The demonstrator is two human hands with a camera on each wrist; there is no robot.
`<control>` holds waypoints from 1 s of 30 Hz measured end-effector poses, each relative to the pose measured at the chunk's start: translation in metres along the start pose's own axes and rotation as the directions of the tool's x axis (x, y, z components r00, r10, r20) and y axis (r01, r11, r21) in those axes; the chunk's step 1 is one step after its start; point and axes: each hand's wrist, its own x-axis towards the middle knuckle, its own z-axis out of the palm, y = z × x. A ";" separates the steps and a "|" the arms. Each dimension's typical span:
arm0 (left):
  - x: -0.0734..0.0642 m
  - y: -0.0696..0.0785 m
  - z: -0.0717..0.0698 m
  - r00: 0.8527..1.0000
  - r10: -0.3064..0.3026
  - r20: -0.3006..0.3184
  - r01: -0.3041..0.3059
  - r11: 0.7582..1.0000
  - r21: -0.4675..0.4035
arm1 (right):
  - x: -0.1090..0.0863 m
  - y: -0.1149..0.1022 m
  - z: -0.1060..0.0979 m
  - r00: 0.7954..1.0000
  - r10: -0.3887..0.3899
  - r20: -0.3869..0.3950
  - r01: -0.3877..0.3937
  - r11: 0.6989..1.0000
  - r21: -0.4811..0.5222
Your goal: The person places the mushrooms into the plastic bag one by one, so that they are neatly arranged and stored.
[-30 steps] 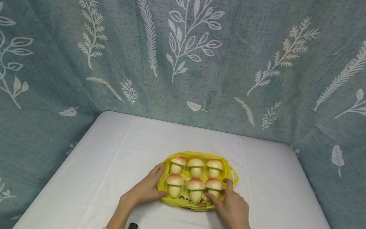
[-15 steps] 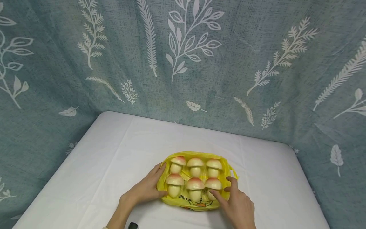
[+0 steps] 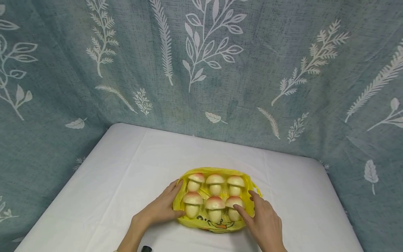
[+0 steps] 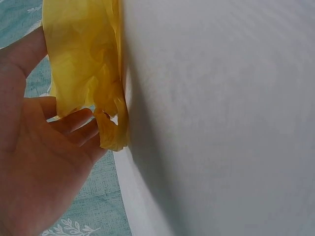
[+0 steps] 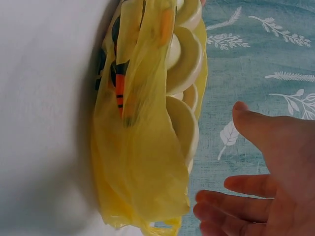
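Note:
A yellow plastic bag (image 3: 220, 170) lies open at the table's front, with a dark and orange print on its near side. Several cream mushroom-shaped pieces (image 3: 215, 203) with pinkish caps sit in it in two rows. My left hand (image 3: 161, 207) holds the bag's left end, thumb at the front and fingers round behind; the left wrist view shows the yellow film (image 4: 78, 54) between them. Above the bag's right end hovers my right hand (image 3: 265, 221), fingers spread and loosely bent. The right wrist view has that hand (image 5: 290, 162) apart from the bag, holding nothing.
A white cloth (image 3: 151, 154) covers the table. Blue-green curtains (image 3: 132, 70) with white leaf prints hang behind and at both sides. A small black object (image 3: 146, 249) shows at the bottom edge near my left forearm. A yellow handle loop (image 3: 259, 190) sticks out at the bag's right.
My right hand has let go of the front right mushroom-shaped piece and drawn back slightly to the right, its fingers opening. The left hand and the bag have stayed put.

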 end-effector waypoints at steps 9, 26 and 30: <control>-0.001 -0.001 0.000 1.000 0.000 0.006 0.000 1.000 0.004 | 0.006 0.007 0.016 0.989 -0.136 -0.065 0.140 0.989 0.053; -0.001 -0.003 -0.002 1.000 0.024 0.000 -0.024 1.000 -0.015 | 0.028 0.007 0.036 0.987 -0.146 0.059 0.148 0.988 -0.032; -0.002 -0.001 -0.002 0.999 0.031 -0.016 -0.031 0.999 -0.022 | 0.029 0.008 0.038 0.986 -0.149 0.069 0.152 0.988 -0.037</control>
